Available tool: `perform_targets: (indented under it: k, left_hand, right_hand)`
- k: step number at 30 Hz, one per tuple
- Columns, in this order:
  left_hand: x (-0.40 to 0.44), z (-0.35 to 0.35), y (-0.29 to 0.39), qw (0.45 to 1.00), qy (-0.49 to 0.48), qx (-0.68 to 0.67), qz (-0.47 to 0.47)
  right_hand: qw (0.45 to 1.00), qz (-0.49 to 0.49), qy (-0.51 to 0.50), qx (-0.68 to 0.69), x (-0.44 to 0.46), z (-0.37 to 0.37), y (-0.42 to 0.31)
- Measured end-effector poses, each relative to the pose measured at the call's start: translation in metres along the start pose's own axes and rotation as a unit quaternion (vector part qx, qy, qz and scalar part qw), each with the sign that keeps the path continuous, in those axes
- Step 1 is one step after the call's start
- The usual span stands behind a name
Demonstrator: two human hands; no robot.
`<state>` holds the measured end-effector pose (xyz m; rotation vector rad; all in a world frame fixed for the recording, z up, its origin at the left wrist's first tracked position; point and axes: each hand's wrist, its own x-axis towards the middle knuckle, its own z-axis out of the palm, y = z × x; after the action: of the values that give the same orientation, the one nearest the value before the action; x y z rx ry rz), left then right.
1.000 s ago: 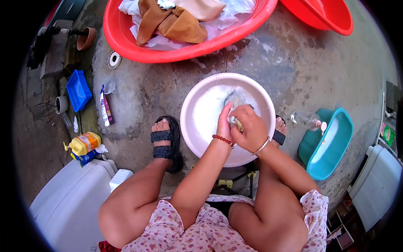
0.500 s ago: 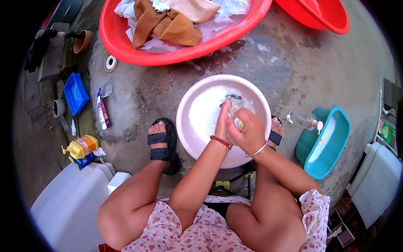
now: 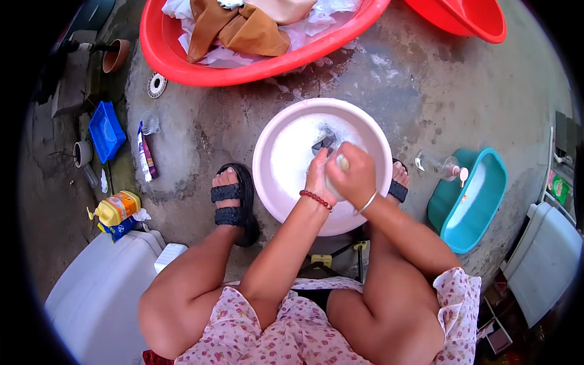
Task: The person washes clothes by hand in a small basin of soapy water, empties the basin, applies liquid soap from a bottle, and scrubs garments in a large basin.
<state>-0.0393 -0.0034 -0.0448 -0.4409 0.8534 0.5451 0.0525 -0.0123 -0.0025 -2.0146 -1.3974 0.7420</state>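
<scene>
Both hands meet over a pale pink basin [image 3: 260, 155] with white suds and cloudy water in it. My right hand [image 3: 354, 173] is closed in a fist around a pale thing with a rounded tan end [image 3: 344, 163], perhaps a brush; most of it is hidden. Against that fist, at the wrist with the red beads, lies my left hand [image 3: 317, 173], its fingers curled. What it grips is hidden by the hands. Just beyond the fingers, a dark grey wet piece, apparently cloth [image 3: 325, 143], shows in the suds.
A large red tub [image 3: 243, 74] with brown and white laundry stands ahead. To the right are a teal tub [image 3: 450, 234], a clear pump bottle [image 3: 435, 164] and another red basin [image 3: 453, 18]. A yellow detergent bottle [image 3: 115, 210] and blue tray [image 3: 107, 132] are left.
My right fist has shifted slightly up over the left hand, and the tan end now points upward. More dark grey shows in the suds. The whole view has tipped slightly.
</scene>
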Motion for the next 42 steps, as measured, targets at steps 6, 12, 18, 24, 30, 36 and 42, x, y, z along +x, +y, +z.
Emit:
perform_targets:
  k: [6,12,18,24,30,36,42]
  left_hand:
    - [-0.026,0.049,0.000,0.940,0.081,0.301,0.141]
    - [-0.041,0.071,0.025,0.555,-0.122,0.805,0.170]
    - [-0.034,0.065,0.032,0.407,0.019,0.799,0.443]
    - [-0.001,0.027,0.018,0.984,0.057,0.157,0.068]
    - [0.005,0.004,0.004,0.998,0.000,0.060,0.000]
    - [-0.006,0.036,-0.010,0.984,0.119,0.101,0.085]
    - [-0.006,0.026,-0.018,0.997,0.065,0.003,0.048]
  right_hand:
    - [0.924,0.274,-0.141,0.227,0.020,0.011,0.099]
    - [0.777,0.256,-0.195,0.541,0.038,-0.035,0.058]
    - [0.856,0.263,-0.197,0.399,0.045,-0.042,0.066]
    - [0.969,0.089,-0.130,0.189,0.006,-0.007,0.021]
    - [0.996,-0.084,-0.024,0.001,0.010,-0.006,0.004]
    - [0.991,0.108,-0.082,0.014,0.011,-0.022,0.001]
    - [0.994,0.102,-0.045,-0.010,0.027,-0.016,0.022]
